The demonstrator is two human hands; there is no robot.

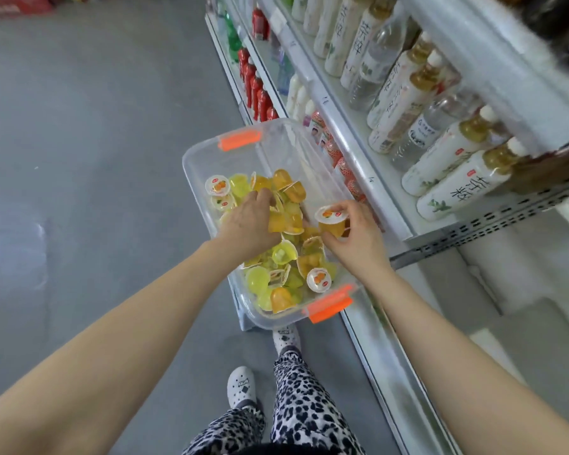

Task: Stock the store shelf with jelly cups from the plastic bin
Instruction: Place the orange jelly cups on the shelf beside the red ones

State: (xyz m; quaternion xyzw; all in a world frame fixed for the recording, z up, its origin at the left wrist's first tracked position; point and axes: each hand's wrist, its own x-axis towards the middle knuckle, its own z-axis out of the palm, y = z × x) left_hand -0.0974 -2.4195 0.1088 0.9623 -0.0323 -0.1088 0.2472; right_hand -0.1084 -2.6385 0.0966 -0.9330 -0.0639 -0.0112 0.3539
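right hand [355, 236] pinches jelly cup [331, 221], lid orange-fruit print, writing unreadable | left hand [248, 221] fingers buried among cups [284, 254] in plastic bin [243, 156], grip unclear | shelf bottles [454, 188]: Chinese characters

The head-worn wide-angle camera looks steeply down, close over the plastic bin [230, 162] beside the shelf [380, 192].

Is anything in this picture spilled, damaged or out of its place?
Nothing looks spilled or damaged. The jelly cups lie jumbled in the plastic bin, some tipped or upside down, but none lies on the floor.
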